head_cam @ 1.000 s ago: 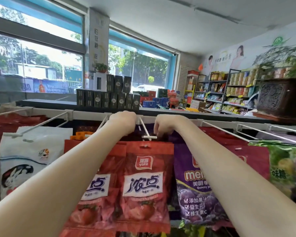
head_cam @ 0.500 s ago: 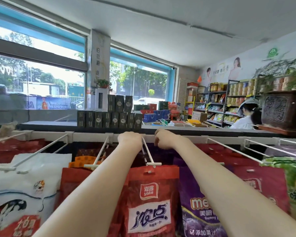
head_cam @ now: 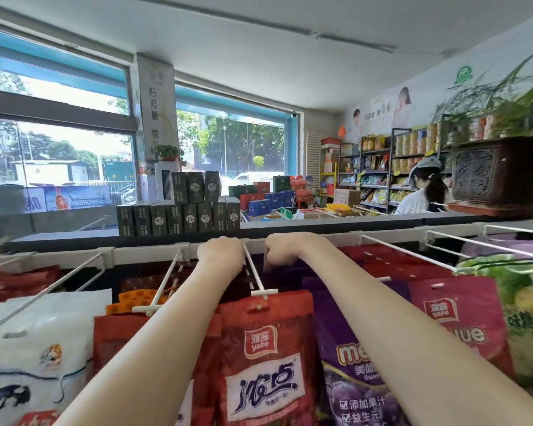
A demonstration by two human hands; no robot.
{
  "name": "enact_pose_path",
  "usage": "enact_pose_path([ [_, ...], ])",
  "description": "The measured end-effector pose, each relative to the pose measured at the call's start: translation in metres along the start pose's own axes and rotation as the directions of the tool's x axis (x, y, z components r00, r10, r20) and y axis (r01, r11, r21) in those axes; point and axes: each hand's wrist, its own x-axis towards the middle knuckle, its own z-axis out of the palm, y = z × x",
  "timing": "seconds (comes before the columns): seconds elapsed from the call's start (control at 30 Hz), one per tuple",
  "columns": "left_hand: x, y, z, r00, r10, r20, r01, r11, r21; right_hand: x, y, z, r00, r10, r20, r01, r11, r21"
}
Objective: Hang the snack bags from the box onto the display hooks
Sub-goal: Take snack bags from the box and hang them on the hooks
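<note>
Both my arms reach over the hanging bags to the back of a white display hook [head_cam: 257, 276]. My left hand [head_cam: 220, 253] is curled into a fist left of the hook rod, fingers hidden behind its back. My right hand [head_cam: 285, 252] is on the right side of the rod, fingers curled down and pinching the top of a dark purple snack bag [head_cam: 277, 272] at the rail [head_cam: 142, 253]. A red Yake bag [head_cam: 265, 358] hangs at the hook's front tip. The box is out of view.
A white bag [head_cam: 37, 342], a purple grape bag [head_cam: 351, 379], a magenta bag [head_cam: 462, 327] and a green bag [head_cam: 526, 302] hang on neighbouring hooks. Dark boxes [head_cam: 179, 216] and a potted plant [head_cam: 499, 176] stand on the shelf top. A person [head_cam: 425, 192] stands beyond it.
Both hands slid from the hook's front tip back along the rod to the rail, taking the dark purple bag with them. The view tilted upward.
</note>
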Motion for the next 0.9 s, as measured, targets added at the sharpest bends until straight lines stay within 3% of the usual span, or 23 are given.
enact_pose_path([
  [0.27, -0.040, 0.002, -0.010, 0.999, 0.019, -0.037, -0.020, 1.000, -0.021, -0.053, -0.006, 0.018, 0.996, 0.015, -0.093, -0.012, 0.999, 0.033],
  [0.47, -0.099, -0.003, 0.003, 0.933, 0.233, -0.275, -0.235, 0.972, 0.027, -0.108, -0.007, 0.054, 0.926, -0.098, -0.364, 0.152, 0.980, 0.124],
  [0.6, -0.127, -0.022, 0.024, 0.898, 0.171, -0.405, -0.258, 0.951, -0.171, -0.138, -0.007, 0.069, 0.898, -0.182, -0.401, 0.232, 0.969, 0.081],
  [0.73, -0.136, -0.026, 0.036, 0.918, 0.084, -0.388, -0.158, 0.974, -0.162, -0.136, -0.005, 0.070, 0.840, -0.122, -0.529, 0.187, 0.980, 0.070],
  [0.9, -0.131, -0.028, 0.036, 0.898, 0.036, -0.438, -0.117, 0.980, -0.160, -0.129, -0.001, 0.068, 0.842, -0.120, -0.525, 0.159, 0.987, 0.029],
])
